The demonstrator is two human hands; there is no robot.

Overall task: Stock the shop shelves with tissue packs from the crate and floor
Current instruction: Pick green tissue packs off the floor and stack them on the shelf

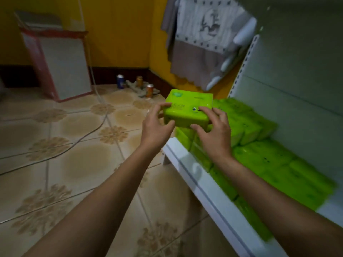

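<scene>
Fingers (164, 106) of the 2 hands grasp 1 green tissue pack (187, 101), the left hand (157, 125) at its left end and the right hand (213, 130) at its right. It sits at frame centre over the white shelf's (194, 175) far end. This looks like the placing step. Next, it needs lowering squarely onto the stacked packs (269, 164).

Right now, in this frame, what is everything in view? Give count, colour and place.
held tissue pack: one, lime green, above the shelf's far end
shelved tissue packs: many, lime green, stacked along the shelf
shelf: one, white, right side
drink cans: three, one blue, two orange, on the floor by the wall
carton: one, red and white, by the yellow wall
hanging cloths: several, grey and white, above the shelf
floor: beige patterned tiles
hands: left hand and right hand, both gripping the held tissue pack
</scene>
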